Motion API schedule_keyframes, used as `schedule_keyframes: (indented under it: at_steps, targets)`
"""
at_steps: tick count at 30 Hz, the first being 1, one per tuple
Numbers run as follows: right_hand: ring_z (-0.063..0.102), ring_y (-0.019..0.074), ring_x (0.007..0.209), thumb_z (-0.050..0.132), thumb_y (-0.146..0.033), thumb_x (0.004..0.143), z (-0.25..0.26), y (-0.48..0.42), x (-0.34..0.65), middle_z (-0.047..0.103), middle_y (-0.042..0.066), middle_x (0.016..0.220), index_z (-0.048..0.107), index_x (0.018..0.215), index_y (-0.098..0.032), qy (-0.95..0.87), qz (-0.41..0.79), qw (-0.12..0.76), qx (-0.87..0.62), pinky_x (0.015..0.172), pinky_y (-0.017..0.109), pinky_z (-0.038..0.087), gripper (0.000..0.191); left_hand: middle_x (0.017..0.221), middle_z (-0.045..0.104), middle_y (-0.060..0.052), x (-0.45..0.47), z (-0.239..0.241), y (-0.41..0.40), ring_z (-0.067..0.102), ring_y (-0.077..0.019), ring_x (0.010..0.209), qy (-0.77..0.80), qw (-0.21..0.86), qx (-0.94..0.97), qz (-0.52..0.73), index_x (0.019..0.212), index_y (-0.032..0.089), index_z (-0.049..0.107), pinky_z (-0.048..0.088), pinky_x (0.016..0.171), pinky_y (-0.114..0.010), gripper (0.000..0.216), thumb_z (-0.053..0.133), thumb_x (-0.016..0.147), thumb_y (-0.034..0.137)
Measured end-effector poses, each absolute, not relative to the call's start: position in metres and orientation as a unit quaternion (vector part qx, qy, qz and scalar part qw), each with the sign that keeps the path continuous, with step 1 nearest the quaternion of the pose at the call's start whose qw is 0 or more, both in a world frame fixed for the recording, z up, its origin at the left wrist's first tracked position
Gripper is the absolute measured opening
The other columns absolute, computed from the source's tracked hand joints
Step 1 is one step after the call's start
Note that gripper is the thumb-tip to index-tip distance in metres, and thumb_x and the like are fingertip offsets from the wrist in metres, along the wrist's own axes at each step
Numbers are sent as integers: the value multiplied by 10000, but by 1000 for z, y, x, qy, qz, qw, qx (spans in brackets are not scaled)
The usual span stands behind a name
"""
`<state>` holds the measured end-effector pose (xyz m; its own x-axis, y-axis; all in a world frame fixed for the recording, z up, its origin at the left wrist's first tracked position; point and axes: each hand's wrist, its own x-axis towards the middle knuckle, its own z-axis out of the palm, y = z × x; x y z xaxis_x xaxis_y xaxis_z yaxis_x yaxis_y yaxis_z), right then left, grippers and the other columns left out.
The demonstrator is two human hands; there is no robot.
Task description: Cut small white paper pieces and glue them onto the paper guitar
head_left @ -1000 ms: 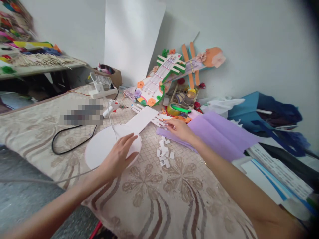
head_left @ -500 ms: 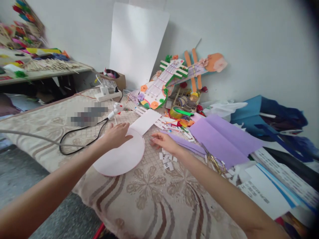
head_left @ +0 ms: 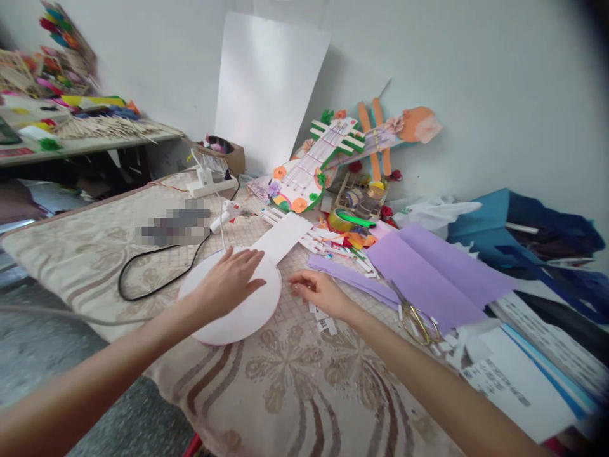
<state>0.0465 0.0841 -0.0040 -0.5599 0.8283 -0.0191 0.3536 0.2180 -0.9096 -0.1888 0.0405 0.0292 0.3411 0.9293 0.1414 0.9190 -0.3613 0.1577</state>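
A white round board with a thin reddish edge lies on the patterned tablecloth, and a white rectangular strip extends from its far right side. My left hand is spread flat over the board, fingers outstretched and thumb apart; it holds nothing. Just right of the board's rim is my right hand, its fingers loosely bent and nothing visible in them. Small white cut paper scraps lie below that hand. A white glue gun rests beyond the board.
Behind stand two decorated cardboard instruments. Purple sheets, gold-handled scissors and a blue bag occupy the right. A power strip and black cable are at left.
My left hand has shifted right and slightly down, further over the round board. My right hand's fingers have drawn closer together near the rim. The view has shifted slightly.
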Motion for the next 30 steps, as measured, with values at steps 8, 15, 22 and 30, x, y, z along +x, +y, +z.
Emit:
schedule_keyframes:
  at_steps: [8,15,22,30]
  targets:
    - [703,169,728,579,-336,864,-5,79,47,732,49,875,668,995,-201,-714,539,247,-373,564,263,492,208,1447,470,-185,-179,15,9,476,-301,1320,527,131,820,182,1401,124,422,419,1065,-448,516,406,948,369]
    - [695,148,710,568,-335,861,0,77,31,723,54,863,655,1001,-183,-710,549,257,-359,566,244,493,225,1526,298,-260,-153,18,38,304,-332,1425,588,144,788,110,1461,40,278,324,1115,-492,550,315,996,331]
    - [696,158,722,575,-323,846,7,72,48,722,61,883,606,1119,-185,-700,518,296,-393,583,257,490,307,1441,416,-289,-164,33,59,434,-401,1316,655,175,732,68,1447,60,271,393,971,-638,592,255,1001,449]
    - [692,164,715,581,-377,841,-2,77,82,720,64,855,668,985,-174,-681,476,333,-445,599,276,502,264,1326,544,-272,-190,23,72,407,-449,1297,734,-11,680,0,1365,74,439,155,979,-817,510,416,948,367]
